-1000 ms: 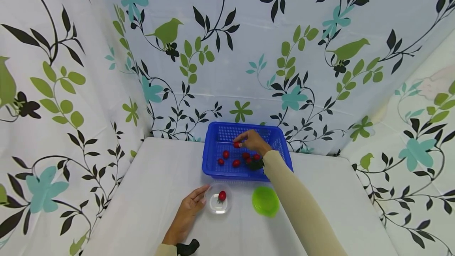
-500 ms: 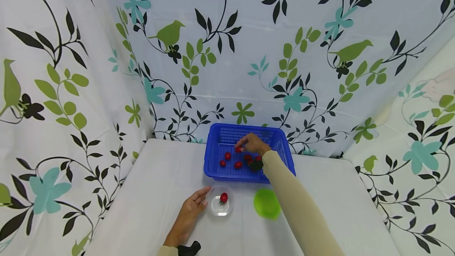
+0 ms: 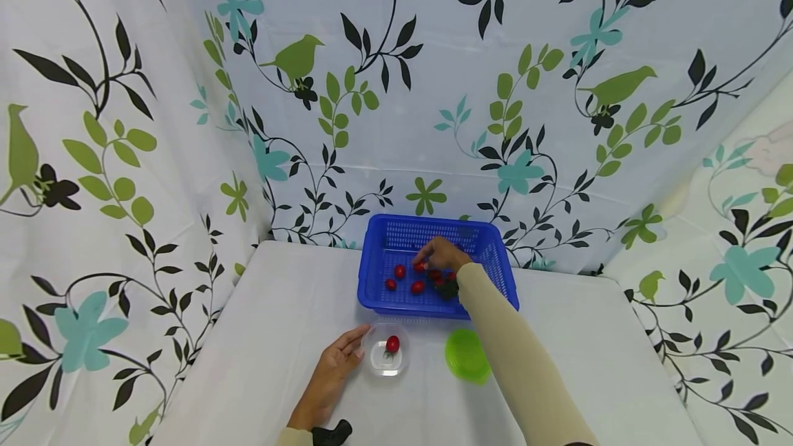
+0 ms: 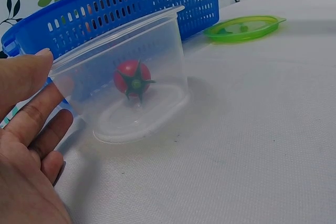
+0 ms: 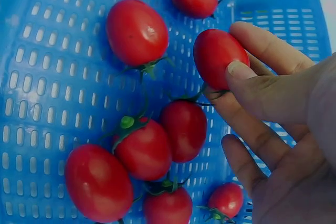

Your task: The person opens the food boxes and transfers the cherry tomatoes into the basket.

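My right hand (image 5: 273, 114) pinches a red cherry tomato (image 5: 218, 59) between thumb and fingers inside the blue plastic basket (image 3: 376, 299). Several more cherry tomatoes, some with green calyxes, lie on the basket floor, such as a large one (image 5: 98, 183) in the right wrist view. My left hand (image 3: 331, 370) rests at the left side of a clear plastic container (image 4: 157, 40), thumb tip at its rim and fingers loosely extended along its wall. One cherry tomato (image 4: 132, 75) lies in that container, its green calyx toward the left wrist camera.
A bright green lid (image 3: 466, 355) lies on the white-covered table (image 3: 266, 308), right of the clear container and in front of the basket. Behind the table hangs a patterned curtain (image 3: 396, 122) with birds and leaves; more of it flanks both sides.
My right hand has moved slightly down and right in the basket with the tomato between its fingers. The left hand and the clear container stay together, and the head view has shifted a little.
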A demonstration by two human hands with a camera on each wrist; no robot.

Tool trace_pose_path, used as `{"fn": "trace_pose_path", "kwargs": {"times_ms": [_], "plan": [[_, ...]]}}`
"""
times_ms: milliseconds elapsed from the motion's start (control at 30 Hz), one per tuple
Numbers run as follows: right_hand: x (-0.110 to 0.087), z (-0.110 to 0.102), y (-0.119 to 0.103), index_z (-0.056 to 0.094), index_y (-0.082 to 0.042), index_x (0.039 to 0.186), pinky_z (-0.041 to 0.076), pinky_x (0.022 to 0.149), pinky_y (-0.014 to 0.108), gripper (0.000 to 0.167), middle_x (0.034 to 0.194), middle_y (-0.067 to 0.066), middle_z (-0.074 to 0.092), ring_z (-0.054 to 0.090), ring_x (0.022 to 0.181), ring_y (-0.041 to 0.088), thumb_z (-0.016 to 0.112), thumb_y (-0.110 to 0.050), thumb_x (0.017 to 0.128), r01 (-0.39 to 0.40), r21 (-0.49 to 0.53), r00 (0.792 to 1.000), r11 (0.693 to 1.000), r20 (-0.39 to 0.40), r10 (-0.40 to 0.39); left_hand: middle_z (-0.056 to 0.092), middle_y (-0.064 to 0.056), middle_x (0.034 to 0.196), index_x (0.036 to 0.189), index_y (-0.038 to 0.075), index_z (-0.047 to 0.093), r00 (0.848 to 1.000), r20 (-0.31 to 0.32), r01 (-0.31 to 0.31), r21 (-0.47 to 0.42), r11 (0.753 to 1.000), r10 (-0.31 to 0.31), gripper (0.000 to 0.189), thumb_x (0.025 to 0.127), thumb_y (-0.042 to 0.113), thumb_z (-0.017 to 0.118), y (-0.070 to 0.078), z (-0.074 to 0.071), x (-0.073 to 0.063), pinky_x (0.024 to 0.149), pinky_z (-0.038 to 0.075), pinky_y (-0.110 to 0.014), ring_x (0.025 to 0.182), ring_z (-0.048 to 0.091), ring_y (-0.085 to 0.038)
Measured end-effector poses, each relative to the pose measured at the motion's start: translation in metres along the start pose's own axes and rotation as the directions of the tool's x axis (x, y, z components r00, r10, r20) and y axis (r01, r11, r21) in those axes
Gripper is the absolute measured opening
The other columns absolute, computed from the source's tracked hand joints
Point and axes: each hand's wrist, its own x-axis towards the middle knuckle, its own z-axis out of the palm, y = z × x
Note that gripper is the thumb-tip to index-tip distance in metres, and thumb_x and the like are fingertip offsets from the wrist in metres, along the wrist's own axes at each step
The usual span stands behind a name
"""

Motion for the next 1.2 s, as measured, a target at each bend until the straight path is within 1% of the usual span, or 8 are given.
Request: {"fn": "trace_pose_path", "kwargs": {"times_ms": [200,267,333,567,800,900,1033,1200], "plan": [[0.004,0.002,0.002,0.087,-0.017,0.104,0.054,0.112,0.052,0.030,0.127,0.007,0.078,0.069,0.124,0.028,0.072,0.008,0.093,-0.033,-0.012,0.999,0.999,-0.007,0.033,0.048,-0.014,0.165,0.159,0.008,0.047,1.000,0.010,-0.010,0.020,1.000,0.010,0.051,0.109,0.010,0.059,-0.001,-0.001,0.000,0.111,0.041,-0.010,0.151,0.044,-0.011],[0.004,0.002,0.001,0.087,-0.016,0.104,0.054,0.112,0.052,0.031,0.127,0.007,0.078,0.069,0.123,0.027,0.072,0.008,0.093,-0.040,-0.012,0.999,0.999,-0.003,0.040,0.048,-0.014,0.165,0.159,0.007,0.047,1.000,0.013,-0.009,0.022,1.000,0.009,0.052,0.109,0.011,0.059,-0.001,-0.002,0.000,0.111,0.041,-0.009,0.150,0.044,-0.008],[0.003,0.003,0.000,0.087,-0.015,0.105,0.055,0.111,0.051,0.030,0.127,0.007,0.078,0.069,0.121,0.026,0.072,0.009,0.093,-0.043,-0.013,0.999,0.999,0.001,0.043,0.048,-0.013,0.166,0.159,0.008,0.046,1.000,0.012,-0.002,0.023,1.000,0.002,0.053,0.108,0.011,0.060,-0.001,-0.002,0.000,0.111,0.041,-0.009,0.151,0.043,-0.009],[0.002,0.006,-0.002,0.086,-0.012,0.107,0.057,0.107,0.048,0.031,0.127,0.008,0.077,0.067,0.111,0.024,0.072,0.010,0.092,-0.079,-0.014,0.997,0.997,0.008,0.079,0.046,-0.011,0.167,0.160,0.009,0.045,1.000,0.017,0.016,0.002,1.000,-0.016,0.055,0.108,0.013,0.062,-0.003,-0.003,0.002,0.110,0.041,-0.008,0.161,0.029,-0.026],[0.000,0.008,-0.003,0.085,-0.010,0.110,0.059,0.102,0.044,0.031,0.126,0.008,0.078,0.067,0.107,0.022,0.073,0.011,0.090,-0.066,-0.008,0.998,0.998,0.014,0.066,0.046,-0.012,0.167,0.160,0.008,0.045,1.000,0.024,0.013,-0.011,1.000,-0.013,0.055,0.108,0.011,0.062,-0.003,-0.003,0.002,0.109,0.041,-0.008,0.162,0.027,-0.028],[-0.004,0.005,-0.005,0.084,-0.010,0.114,0.058,0.105,0.046,0.033,0.126,0.008,0.078,0.069,0.109,0.023,0.072,0.009,0.091,-0.045,-0.014,0.999,0.999,0.027,0.046,0.046,-0.012,0.167,0.160,0.008,0.045,1.000,0.024,0.013,-0.010,1.000,-0.013,0.055,0.108,0.011,0.061,-0.003,-0.003,0.002,0.109,0.041,-0.008,0.162,0.028,-0.028],[-0.006,0.001,-0.006,0.082,-0.012,0.120,0.057,0.108,0.050,0.036,0.129,0.008,0.077,0.070,0.119,0.028,0.070,0.009,0.093,-0.027,-0.014,1.000,1.000,0.014,0.027,0.046,-0.012,0.167,0.160,0.008,0.045,1.000,0.019,0.014,-0.008,1.000,-0.014,0.055,0.108,0.009,0.061,-0.001,-0.001,0.002,0.110,0.042,-0.009,0.161,0.029,-0.027],[-0.011,-0.011,-0.012,0.078,-0.008,0.124,0.055,0.111,0.051,0.036,0.128,0.010,0.077,0.069,0.126,0.032,0.069,0.009,0.093,0.045,-0.013,0.997,0.999,-0.070,-0.046,0.047,-0.012,0.166,0.159,0.008,0.047,1.000,0.008,0.013,-0.004,1.000,-0.013,0.053,0.108,0.008,0.060,-0.001,-0.001,0.002,0.109,0.042,-0.009,0.161,0.030,-0.027]]}}
